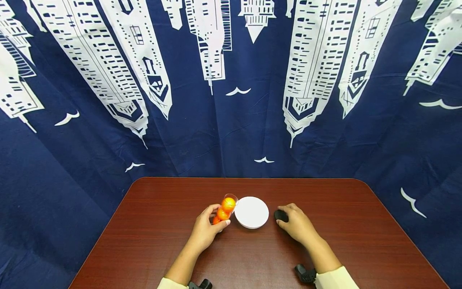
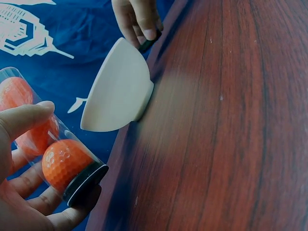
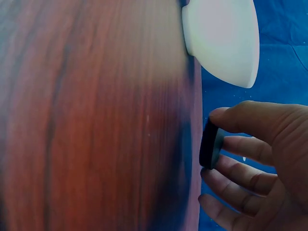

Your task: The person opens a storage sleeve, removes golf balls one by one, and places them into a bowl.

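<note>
In the head view my left hand (image 1: 205, 230) grips a clear plastic tube (image 1: 223, 210), tilted with its clear end toward the white bowl (image 1: 251, 212). Three orange golf balls (image 2: 66, 164) sit in a row inside it, and a black cap (image 2: 86, 184) covers its lower end. The upper end's rim looks uncapped. To the right of the bowl, my right hand (image 1: 298, 224) pinches a round black lid (image 3: 210, 144) between thumb and fingers, low over the tabletop. Whether the lid touches the table is hard to tell. The bowl stands upright between both hands.
A dark reddish wooden table (image 1: 252, 257) lies under everything. Behind its far edge hangs a blue cloth (image 1: 252, 132) printed with white buildings and birds. Black straps with devices (image 1: 304, 273) are worn at both wrists.
</note>
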`<state>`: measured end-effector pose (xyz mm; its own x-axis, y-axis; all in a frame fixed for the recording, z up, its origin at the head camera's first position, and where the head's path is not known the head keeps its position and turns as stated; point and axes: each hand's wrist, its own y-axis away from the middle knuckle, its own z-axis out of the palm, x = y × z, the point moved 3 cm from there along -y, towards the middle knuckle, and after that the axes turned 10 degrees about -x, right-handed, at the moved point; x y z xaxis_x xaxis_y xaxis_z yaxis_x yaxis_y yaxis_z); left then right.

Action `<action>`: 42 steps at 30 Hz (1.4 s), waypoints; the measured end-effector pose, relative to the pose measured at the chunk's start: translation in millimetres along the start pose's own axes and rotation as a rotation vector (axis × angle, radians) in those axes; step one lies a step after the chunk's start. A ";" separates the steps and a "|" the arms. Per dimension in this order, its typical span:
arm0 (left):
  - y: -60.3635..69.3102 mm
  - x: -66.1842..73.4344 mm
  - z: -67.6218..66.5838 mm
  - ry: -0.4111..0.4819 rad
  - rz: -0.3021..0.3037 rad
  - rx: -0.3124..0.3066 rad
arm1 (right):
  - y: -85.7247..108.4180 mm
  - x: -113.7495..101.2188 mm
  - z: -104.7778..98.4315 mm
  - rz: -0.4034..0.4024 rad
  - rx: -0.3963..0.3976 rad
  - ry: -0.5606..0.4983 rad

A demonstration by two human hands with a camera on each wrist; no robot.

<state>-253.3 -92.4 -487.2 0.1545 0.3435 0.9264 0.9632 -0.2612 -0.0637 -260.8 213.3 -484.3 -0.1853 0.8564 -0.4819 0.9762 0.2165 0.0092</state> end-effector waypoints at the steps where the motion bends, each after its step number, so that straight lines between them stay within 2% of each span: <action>1: 0.1 0.0 0.1 -0.003 0.000 0.000 | -0.4 0.1 1.0 0.004 -0.010 0.006; 6: 0.6 0.9 0.4 -0.004 0.000 0.005 | -2.5 1.7 4.7 0.014 -0.039 0.032; 11: 0.7 1.3 0.1 0.005 0.001 0.007 | -2.8 1.3 5.5 0.004 -0.034 0.040; 22: 1.3 2.4 -1.0 -0.052 0.015 0.029 | -1.4 -0.2 6.0 0.005 -0.040 0.058; 31: 2.1 3.3 -1.3 -0.020 0.006 0.027 | -2.0 1.4 8.5 -0.017 -0.021 0.075; 36: 1.6 4.3 -1.0 -0.006 0.020 0.030 | -2.3 1.7 4.4 -0.018 0.020 0.033; 42: 2.1 6.5 -2.3 -0.035 0.025 0.059 | -2.7 -3.5 -4.6 -0.045 0.137 -0.037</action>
<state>-250.8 -92.8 -480.5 0.1853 0.3689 0.9108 0.9700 -0.2172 -0.1094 -263.2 211.9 -478.6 -0.2277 0.8287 -0.5112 0.9736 0.1863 -0.1316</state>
